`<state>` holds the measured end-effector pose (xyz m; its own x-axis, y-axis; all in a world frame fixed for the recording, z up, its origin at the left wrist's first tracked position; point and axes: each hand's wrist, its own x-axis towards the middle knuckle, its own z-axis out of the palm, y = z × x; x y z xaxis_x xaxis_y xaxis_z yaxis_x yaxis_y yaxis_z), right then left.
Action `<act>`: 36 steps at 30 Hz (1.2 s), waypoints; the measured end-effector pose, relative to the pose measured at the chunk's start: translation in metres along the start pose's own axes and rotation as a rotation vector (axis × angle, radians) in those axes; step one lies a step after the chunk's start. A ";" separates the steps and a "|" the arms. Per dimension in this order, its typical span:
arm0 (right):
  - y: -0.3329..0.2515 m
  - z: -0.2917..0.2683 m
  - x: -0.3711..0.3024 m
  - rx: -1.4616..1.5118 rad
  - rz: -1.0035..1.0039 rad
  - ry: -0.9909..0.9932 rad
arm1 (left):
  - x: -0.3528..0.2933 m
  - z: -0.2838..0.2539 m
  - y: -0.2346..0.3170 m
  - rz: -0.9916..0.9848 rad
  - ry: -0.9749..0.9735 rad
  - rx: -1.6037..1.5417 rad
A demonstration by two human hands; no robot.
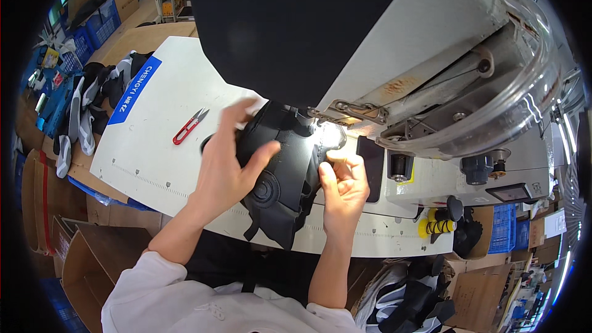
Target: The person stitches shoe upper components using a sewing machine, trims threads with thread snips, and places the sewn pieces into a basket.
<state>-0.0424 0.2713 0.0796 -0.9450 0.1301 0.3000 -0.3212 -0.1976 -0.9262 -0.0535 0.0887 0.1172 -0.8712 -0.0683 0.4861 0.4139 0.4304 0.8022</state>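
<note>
A black sewn piece (293, 169), which looks like a shoe upper with a round ribbed disc on it, lies on the white sewing table (145, 160) below the sewing machine's head (425, 55). Its far edge is by the lit needle area, where the needle itself is hard to make out. My left hand (225, 163) is over the left side of the piece, fingers spread and slightly blurred, thumb pointing across it. With bent fingers and thumb, my right hand (343, 191) pinches the right edge near the light.
Red-handled thread snips (188, 128) lie on the table to the left. Black and white pieces (86, 108) are heaped beyond the left edge. Yellow spools (436, 227) stand at the right. Cardboard boxes (102, 259) and another pile of pieces (401, 296) flank me.
</note>
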 end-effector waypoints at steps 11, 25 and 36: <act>0.010 0.008 -0.035 0.011 -0.130 -0.011 | -0.039 -0.022 -0.029 0.881 -0.475 0.646; -0.055 0.002 -0.026 -0.809 -0.274 -0.154 | -0.024 -0.050 0.010 0.584 -0.360 -0.221; -0.060 -0.007 -0.017 -0.806 -0.218 -0.199 | -0.026 -0.037 0.014 0.776 -0.279 -0.115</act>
<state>-0.0069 0.2880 0.1285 -0.8847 -0.1031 0.4547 -0.4266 0.5725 -0.7002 -0.0158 0.0634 0.1287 -0.3544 0.4424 0.8238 0.9351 0.1675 0.3123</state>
